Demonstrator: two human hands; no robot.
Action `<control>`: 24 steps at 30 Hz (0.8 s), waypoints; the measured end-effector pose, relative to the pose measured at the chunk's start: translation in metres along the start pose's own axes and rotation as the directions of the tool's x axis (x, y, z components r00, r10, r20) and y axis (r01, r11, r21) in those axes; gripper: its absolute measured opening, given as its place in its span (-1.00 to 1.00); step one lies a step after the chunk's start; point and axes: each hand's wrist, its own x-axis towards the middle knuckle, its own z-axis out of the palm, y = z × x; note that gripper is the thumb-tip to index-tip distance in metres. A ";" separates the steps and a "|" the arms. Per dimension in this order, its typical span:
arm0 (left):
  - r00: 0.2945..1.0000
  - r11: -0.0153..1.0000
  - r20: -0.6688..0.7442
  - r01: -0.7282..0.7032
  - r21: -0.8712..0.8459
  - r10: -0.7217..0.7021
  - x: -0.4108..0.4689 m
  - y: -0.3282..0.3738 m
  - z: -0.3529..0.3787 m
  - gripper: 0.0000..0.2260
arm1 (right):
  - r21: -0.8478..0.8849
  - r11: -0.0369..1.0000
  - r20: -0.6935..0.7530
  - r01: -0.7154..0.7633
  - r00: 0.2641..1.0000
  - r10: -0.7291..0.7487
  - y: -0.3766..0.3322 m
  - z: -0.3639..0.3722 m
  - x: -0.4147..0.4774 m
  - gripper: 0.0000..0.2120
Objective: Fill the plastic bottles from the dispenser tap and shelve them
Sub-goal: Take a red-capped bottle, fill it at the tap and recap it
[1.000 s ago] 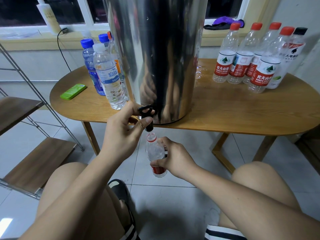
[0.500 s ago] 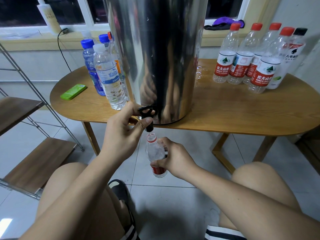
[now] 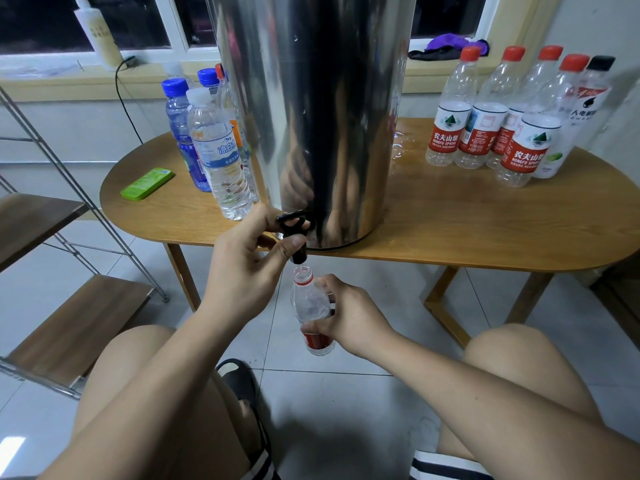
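Even, bright indoor light; the windows [image 3: 86, 22] behind the dispenser [image 3: 311, 116] are dark. Streaky glare runs down the dispenser's steel. Soft shadow pools on the floor [image 3: 329, 427] below it. Frame edges bow outward.

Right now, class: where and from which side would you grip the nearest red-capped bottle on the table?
Round the labelled middle of the red-capped bottle, from the table's near edge. It stands upright ahead of its row; other bottles crowd behind and beside it, likely leaving only the front free.
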 end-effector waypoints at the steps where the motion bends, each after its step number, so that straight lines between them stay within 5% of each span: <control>1: 1.000 1.000 0.001 0.002 -0.002 -0.002 0.000 0.000 0.000 -0.73 | 0.000 1.000 0.001 0.003 1.000 -0.003 0.000 0.000 0.000 -0.23; 24: 1.000 1.000 0.004 0.000 -0.013 0.000 0.000 -0.001 0.000 -0.76 | -0.015 1.000 0.000 -0.001 1.000 0.001 0.002 0.000 0.001 -0.31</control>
